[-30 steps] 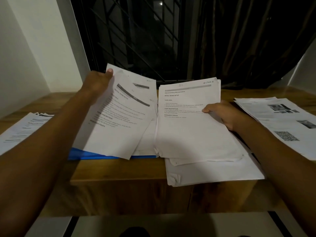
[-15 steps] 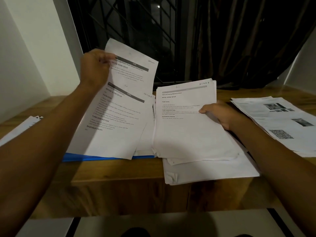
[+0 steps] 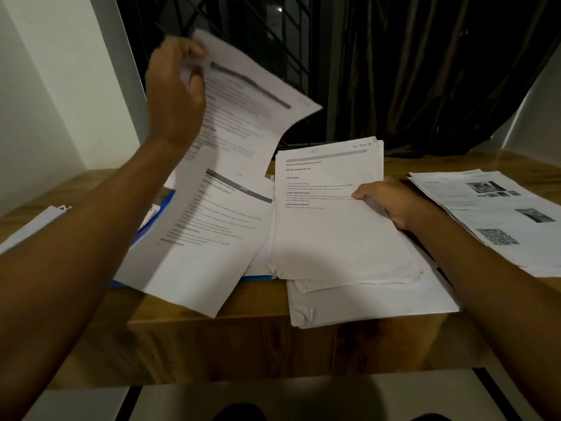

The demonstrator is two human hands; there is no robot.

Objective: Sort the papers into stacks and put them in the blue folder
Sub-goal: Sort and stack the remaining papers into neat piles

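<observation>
Head view: left hand (image 3: pixel 174 95) pinches a raised sheet (image 3: pixel 252 117) above the blue folder (image 3: pixel 167 202); right hand (image 3: pixel 391 202) grips the stack (image 3: pixel 334 238) at the table's (image 3: pixel 243 302) front edge

Before me, a wooden desk (image 3: pixel 258 299) under a dark barred window (image 3: pixel 243 25); brown curtain (image 3: pixel 425 71) right, white wall (image 3: pixel 45 101) left.

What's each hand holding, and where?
Left hand pinches the lifted sheet near its top-left corner. Right hand grips the Section 3 stack at its right edge.
</observation>
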